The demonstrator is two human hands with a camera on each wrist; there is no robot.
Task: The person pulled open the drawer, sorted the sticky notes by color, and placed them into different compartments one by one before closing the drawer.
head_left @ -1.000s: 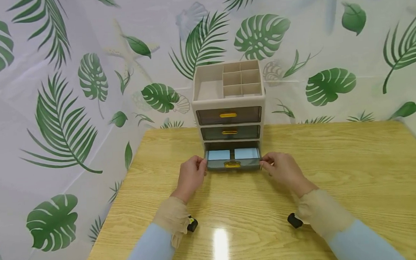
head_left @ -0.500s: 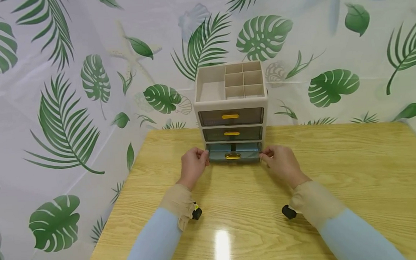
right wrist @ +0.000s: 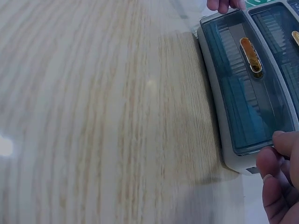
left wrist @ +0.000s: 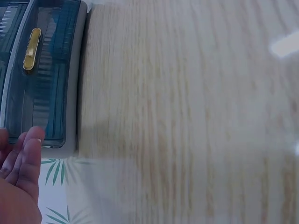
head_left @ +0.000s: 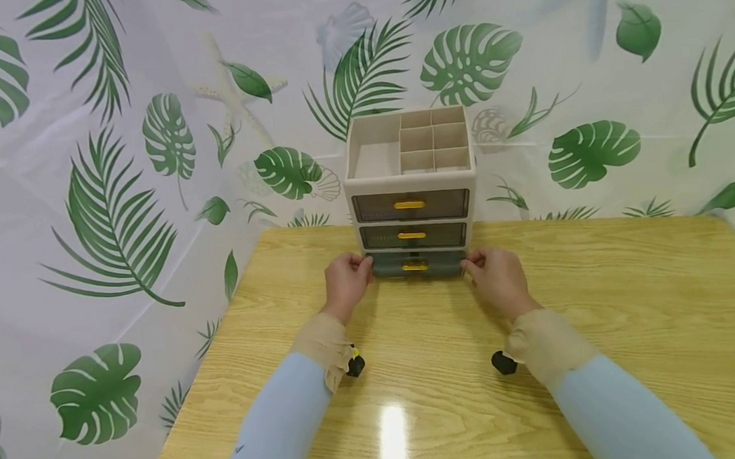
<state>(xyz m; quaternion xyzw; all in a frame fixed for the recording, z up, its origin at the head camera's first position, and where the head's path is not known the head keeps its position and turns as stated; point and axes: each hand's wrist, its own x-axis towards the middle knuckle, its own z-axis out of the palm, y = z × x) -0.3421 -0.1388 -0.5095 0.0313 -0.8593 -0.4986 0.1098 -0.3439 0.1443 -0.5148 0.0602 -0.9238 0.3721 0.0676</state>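
A beige desktop drawer organizer [head_left: 410,183] stands on the wooden table. Its bottom drawer [head_left: 395,266] has a dark see-through front and a gold handle [head_left: 415,266]. In both wrist views this drawer looks flush with the frame, and bluish contents show dimly behind the front. My left hand [head_left: 348,281] holds the drawer front's left end with thumb and curled fingers. At the right end, my right hand [head_left: 498,281] does likewise; in the right wrist view the thumb [right wrist: 284,142] lies at the front's corner, with the other fingers bent beside it.
Above are two more drawers, a middle one [head_left: 381,238] and a top one [head_left: 379,208]. An open top tray [head_left: 375,155] has a large bin and several small compartments. Leaf-printed sheeting [head_left: 505,109] hangs behind the table [head_left: 426,366].
The bottom drawer has slid inward, away from me, with both hands following it. The light blue blocks visible inside it earlier are now covered in the head view.
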